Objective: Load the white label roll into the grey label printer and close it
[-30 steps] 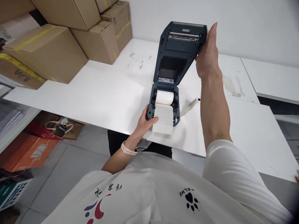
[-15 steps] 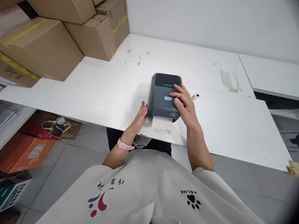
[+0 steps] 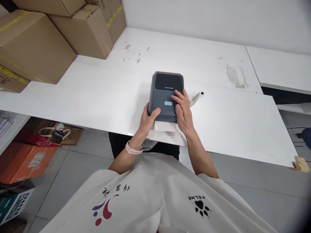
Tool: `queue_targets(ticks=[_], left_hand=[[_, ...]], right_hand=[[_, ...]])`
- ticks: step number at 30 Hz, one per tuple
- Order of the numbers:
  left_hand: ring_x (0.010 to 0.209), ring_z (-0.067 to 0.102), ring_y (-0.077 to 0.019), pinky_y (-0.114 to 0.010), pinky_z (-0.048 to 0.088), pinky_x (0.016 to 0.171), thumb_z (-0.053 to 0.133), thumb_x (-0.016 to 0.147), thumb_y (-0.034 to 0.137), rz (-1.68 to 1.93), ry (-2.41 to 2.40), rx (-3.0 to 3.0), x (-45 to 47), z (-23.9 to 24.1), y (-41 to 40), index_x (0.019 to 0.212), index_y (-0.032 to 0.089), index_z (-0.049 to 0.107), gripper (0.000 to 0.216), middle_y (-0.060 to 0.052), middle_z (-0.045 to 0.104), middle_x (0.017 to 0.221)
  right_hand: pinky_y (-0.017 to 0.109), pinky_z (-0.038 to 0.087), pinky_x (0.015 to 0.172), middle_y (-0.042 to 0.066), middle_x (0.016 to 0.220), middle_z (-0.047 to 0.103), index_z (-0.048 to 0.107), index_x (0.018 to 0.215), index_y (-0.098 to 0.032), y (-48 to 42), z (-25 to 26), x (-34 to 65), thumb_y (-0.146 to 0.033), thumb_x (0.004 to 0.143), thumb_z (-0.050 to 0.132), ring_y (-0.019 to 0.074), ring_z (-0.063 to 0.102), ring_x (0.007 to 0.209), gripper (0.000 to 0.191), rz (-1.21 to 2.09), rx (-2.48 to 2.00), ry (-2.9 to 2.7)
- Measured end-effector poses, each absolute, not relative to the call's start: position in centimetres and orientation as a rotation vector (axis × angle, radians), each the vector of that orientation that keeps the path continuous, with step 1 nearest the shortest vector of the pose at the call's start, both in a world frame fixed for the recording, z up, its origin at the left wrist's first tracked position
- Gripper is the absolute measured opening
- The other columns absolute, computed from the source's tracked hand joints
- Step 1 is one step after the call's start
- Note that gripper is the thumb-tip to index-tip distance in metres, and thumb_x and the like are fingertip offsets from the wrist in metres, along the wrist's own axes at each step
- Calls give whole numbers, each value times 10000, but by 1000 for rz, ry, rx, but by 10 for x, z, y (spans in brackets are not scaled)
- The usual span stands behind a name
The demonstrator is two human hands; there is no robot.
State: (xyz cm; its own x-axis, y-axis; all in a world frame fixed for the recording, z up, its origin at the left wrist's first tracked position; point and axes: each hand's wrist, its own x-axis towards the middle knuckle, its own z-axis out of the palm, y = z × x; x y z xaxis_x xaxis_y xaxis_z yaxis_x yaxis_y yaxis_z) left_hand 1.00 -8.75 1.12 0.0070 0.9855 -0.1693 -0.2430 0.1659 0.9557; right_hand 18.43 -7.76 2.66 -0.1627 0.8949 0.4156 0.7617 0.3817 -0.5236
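A dark grey label printer (image 3: 160, 103) sits on the white table near its front edge. A white label strip (image 3: 165, 126) sticks out of its front. My left hand (image 3: 147, 120) grips the printer's front left corner, thumb on the top and fingers down the side, partly hidden. On the right side, my right hand (image 3: 184, 113) holds the printer's edge, with its thumb and several fingers spread over the lid beside the pale button. A small white paper roll (image 3: 197, 97) lies on the table just right of this hand.
Cardboard boxes (image 3: 82, 32) are stacked at the back left of the white table (image 3: 109, 97). A white wall (image 3: 194, 19) stands behind. On the floor at left are an orange box (image 3: 26, 161) and a paper bag (image 3: 75, 136). A brown piece (image 3: 301, 164) sits at the table's right corner.
My left thumb has come up onto the printer's top, where the hand was beside its lower left before. The printer now looks straighter. The view has shifted slightly.
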Motion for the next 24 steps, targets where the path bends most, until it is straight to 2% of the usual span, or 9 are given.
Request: queue_targets(ticks=[3, 8, 13, 14, 16, 18, 20, 24], left_hand=[[1389, 597, -346, -494, 488, 1172, 761, 813, 565, 1265, 1166, 903, 14, 8, -84, 1395, 199, 548, 719, -155, 621, 1502], [1344, 615, -341, -481, 518, 1116, 794, 773, 601, 1259, 1166, 925, 8, 3, -77, 1341, 207, 559, 730, -154, 638, 1454], [1264, 630, -264, -381, 529, 1023, 832, 760, 556, 1287, 1295, 1005, -5, -8, -111, 1279, 244, 588, 653, -111, 658, 1371], [1193, 642, -237, -354, 533, 975, 831, 763, 541, 1339, 1410, 1002, -6, -10, -122, 1222, 235, 610, 594, -99, 678, 1300], [896, 647, -171, -304, 519, 806, 745, 832, 577, 1305, 1504, 1007, -4, -13, -141, 947, 209, 656, 395, -47, 711, 967], [696, 585, -134, -280, 461, 653, 648, 869, 659, 1111, 1365, 1035, 2, -11, -150, 738, 188, 648, 489, -37, 680, 767], [584, 541, -111, -273, 387, 552, 630, 840, 719, 930, 1199, 1002, 8, -6, -147, 655, 172, 660, 579, -49, 676, 688], [489, 493, -84, -268, 363, 515, 753, 750, 659, 929, 1118, 928, 19, 2, -135, 594, 170, 656, 523, -20, 629, 566]], right_hand=[[593, 300, 1311, 83, 1627, 510, 531, 1482, -278, -75, 21, 183, -387, 1104, 147, 241, 209, 1666, 550, 255, -1396, -1905], [601, 278, 1323, 46, 1514, 624, 620, 1307, -321, -69, 6, 182, -477, 1106, 323, 262, 307, 1632, 391, 384, -1113, -1677], [605, 269, 1319, 76, 1476, 653, 613, 1255, -302, -68, 3, 183, -523, 1096, 378, 276, 328, 1622, 360, 448, -1051, -1612], [602, 268, 1319, 78, 1475, 652, 610, 1254, -302, -68, 3, 182, -526, 1095, 380, 276, 328, 1623, 358, 451, -1048, -1607], [592, 268, 1319, 81, 1474, 651, 608, 1250, -300, -68, 3, 182, -521, 1095, 384, 274, 331, 1621, 350, 450, -1038, -1602], [576, 272, 1319, 81, 1468, 654, 609, 1251, -299, -69, 2, 183, -504, 1098, 391, 267, 332, 1620, 336, 443, -1024, -1605], [563, 279, 1318, 80, 1465, 655, 607, 1259, -299, -69, 2, 183, -492, 1102, 391, 258, 327, 1621, 330, 437, -1018, -1614], [573, 291, 1311, 87, 1458, 655, 633, 1243, -292, -67, 2, 186, -533, 1102, 353, 267, 336, 1616, 395, 401, -1068, -1671]])
